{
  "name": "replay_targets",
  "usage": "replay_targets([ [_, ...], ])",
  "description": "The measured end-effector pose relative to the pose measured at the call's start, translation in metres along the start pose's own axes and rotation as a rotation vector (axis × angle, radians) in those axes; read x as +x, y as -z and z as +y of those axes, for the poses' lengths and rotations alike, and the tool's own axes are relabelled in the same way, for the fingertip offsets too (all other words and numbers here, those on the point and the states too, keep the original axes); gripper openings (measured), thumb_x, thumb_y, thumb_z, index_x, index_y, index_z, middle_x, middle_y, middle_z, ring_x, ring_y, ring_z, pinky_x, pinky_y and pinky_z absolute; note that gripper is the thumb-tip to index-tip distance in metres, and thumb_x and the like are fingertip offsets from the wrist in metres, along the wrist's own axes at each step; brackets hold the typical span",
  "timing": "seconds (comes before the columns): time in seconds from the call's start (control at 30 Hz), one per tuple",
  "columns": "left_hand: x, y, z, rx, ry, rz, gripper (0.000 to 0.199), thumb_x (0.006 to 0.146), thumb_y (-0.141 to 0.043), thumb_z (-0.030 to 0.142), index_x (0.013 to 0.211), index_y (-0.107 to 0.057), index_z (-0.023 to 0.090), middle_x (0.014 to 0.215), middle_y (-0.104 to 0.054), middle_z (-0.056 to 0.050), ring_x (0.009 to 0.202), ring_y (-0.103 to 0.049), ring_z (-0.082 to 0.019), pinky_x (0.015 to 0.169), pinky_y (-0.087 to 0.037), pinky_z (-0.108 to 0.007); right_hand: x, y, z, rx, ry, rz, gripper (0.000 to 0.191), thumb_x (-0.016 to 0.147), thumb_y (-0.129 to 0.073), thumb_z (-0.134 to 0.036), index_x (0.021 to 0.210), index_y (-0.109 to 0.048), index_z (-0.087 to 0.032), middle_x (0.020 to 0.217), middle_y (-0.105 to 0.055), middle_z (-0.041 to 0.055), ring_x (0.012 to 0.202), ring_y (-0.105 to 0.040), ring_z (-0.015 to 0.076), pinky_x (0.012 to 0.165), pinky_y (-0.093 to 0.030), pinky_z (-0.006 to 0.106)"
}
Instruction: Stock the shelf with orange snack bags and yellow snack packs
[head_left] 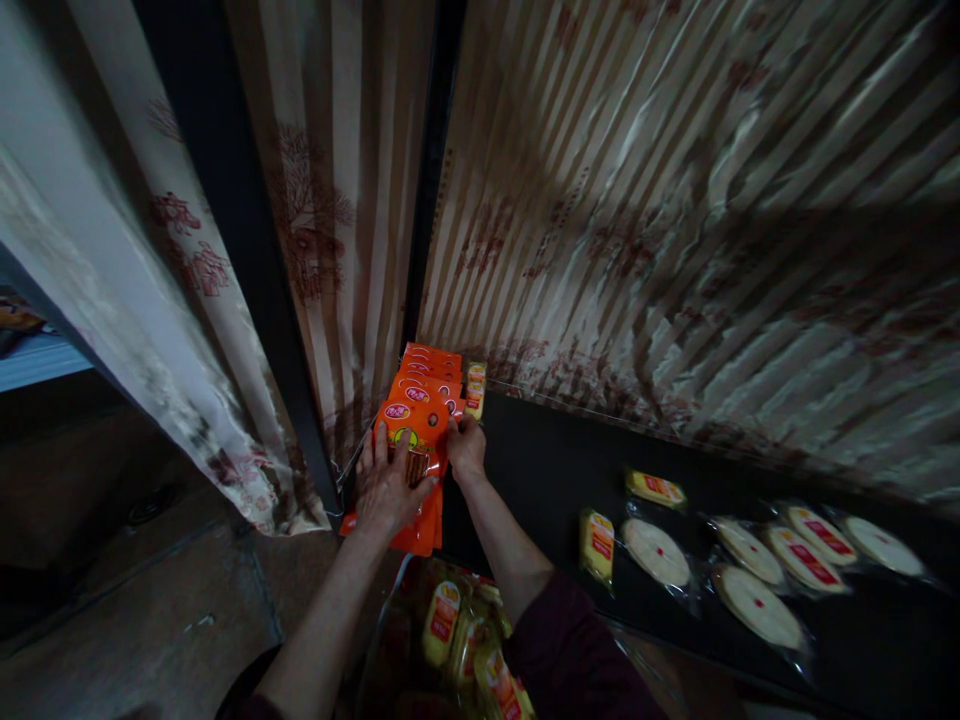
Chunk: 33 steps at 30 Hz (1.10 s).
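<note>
patterned curtains [615,200] hang behind the dark table [540,455] — at its left end, orange packets [417,412] overlap; the left hand [386,492] lies spread on them — the right hand [466,447] pinches one by its right edge.

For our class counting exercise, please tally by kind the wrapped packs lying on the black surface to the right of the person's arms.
Small yellow packs: 2
Pale packs with a large red label: 2
Pale round packs with a small red dot: 4
Total: 8
</note>
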<state>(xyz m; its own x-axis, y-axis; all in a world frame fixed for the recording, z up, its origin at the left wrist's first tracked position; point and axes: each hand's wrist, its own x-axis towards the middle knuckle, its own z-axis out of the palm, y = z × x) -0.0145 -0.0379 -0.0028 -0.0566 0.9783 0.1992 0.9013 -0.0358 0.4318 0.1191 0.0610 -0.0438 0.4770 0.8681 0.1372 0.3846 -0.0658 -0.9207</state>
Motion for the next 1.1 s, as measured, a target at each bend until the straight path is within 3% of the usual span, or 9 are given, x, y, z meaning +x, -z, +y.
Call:
replay_targets([
  [0.27,0.002,-0.009,-0.003,-0.021,-0.015,0.055,0.073,0.076,-0.061,0.052,0.139,-0.041,0.022,0.154,-0.024,-0.013,0.141,-0.020,-0.036,0.108,-0.029,-0.049,0.002,0.002,-0.004,0.028,0.011,-0.064,0.015,0.077,-0.051,-0.035,0.075,-0.060,-0.023,0.066,-0.066,-0.0018,0.064,-0.062,0.0162,0.060,-0.045,0.024],
  [0.57,0.003,-0.015,-0.009,0.028,-0.045,0.071,0.077,0.076,-0.060,0.053,0.141,-0.037,0.017,0.153,-0.026,-0.016,0.141,-0.019,-0.035,0.111,-0.026,-0.048,-0.029,0.021,-0.008,0.041,0.005,-0.089,0.038,0.084,-0.046,-0.043,0.112,-0.055,-0.019,0.106,-0.067,0.0096,0.096,-0.063,0.0220,0.085,-0.047,0.034],
  [0.77,0.002,-0.015,-0.008,0.040,-0.036,0.059,0.080,0.077,-0.060,0.046,0.144,-0.032,0.014,0.153,-0.025,-0.018,0.142,-0.019,-0.034,0.111,-0.026,-0.047,-0.055,0.027,-0.011,-0.067,0.188,-0.062,0.051,0.085,-0.046,-0.039,0.129,-0.046,-0.015,0.123,-0.056,0.0154,0.113,-0.054,0.0252,0.098,-0.041,0.043],
  [0.9,0.001,-0.010,-0.006,0.041,-0.045,0.051,0.071,0.079,-0.058,0.041,0.142,-0.037,0.014,0.153,-0.025,-0.017,0.141,-0.020,-0.034,0.111,-0.027,-0.046,-0.068,0.025,-0.015,-0.186,0.337,-0.087,0.046,0.087,-0.042,-0.035,0.128,-0.050,-0.018,0.139,-0.042,0.0134,0.132,-0.035,0.0263,0.107,-0.033,0.046],
  [1.1,0.002,-0.010,-0.007,0.029,-0.063,0.029,0.068,0.080,-0.056,0.043,0.141,-0.039,0.017,0.154,-0.026,-0.014,0.142,-0.020,-0.034,0.111,-0.028,-0.045,-0.072,0.021,-0.015,-0.215,0.338,-0.135,0.044,0.087,-0.043,-0.032,0.127,-0.053,-0.015,0.144,-0.036,0.0144,0.136,-0.031,0.0259,0.110,-0.031,0.045],
])
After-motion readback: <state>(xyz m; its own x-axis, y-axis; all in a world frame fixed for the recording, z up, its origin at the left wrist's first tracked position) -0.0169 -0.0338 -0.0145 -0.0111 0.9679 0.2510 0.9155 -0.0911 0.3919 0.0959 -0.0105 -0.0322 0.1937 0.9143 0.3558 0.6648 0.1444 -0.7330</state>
